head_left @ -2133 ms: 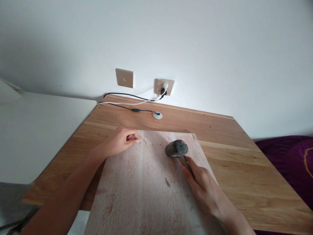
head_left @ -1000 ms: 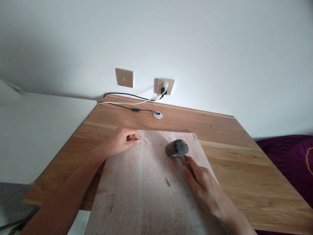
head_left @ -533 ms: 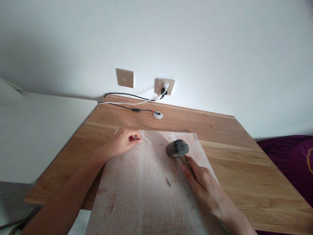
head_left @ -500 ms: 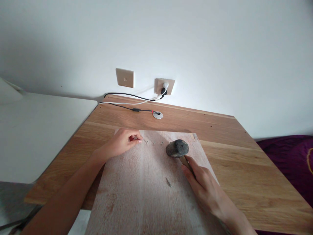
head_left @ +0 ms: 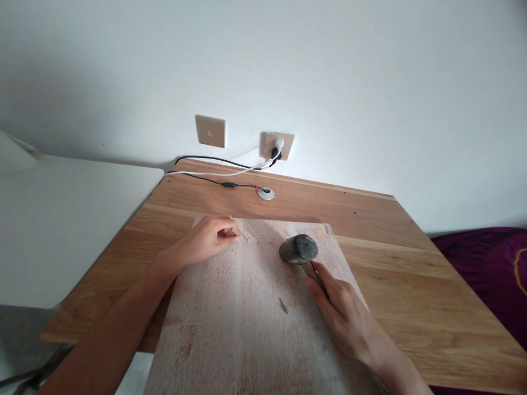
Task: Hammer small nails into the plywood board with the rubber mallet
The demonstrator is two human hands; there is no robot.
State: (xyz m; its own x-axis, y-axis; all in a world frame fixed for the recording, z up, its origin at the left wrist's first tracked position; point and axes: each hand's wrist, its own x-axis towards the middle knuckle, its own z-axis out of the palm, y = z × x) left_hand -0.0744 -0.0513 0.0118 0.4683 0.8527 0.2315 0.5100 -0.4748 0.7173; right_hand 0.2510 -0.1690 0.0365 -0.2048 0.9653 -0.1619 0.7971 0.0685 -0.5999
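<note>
My right hand (head_left: 340, 307) is wrapped round the handle of a rubber mallet (head_left: 299, 249). Its black, worn head hangs over the right part of a whitewashed wooden board (head_left: 214, 329). Near the board's far left corner, my left hand (head_left: 212, 236) is closed in a pinch on a thin nail, mostly hidden by the fingers. Just right of those fingertips, small nail heads (head_left: 259, 238) show in a short row across the board. A loose nail (head_left: 284, 306) lies on its side closer to me, below the mallet head.
Under the board is a wooden desk (head_left: 411, 307) against a white wall. Cables (head_left: 206, 174) run along its back to a wall socket (head_left: 288, 144), past a round cable grommet (head_left: 265, 193). A white table (head_left: 82, 230) adjoins on the left; purple fabric (head_left: 481, 263) lies at right.
My left fingers have shifted very slightly in their pinch. The mallet, my right hand and the loose nail stay where they were.
</note>
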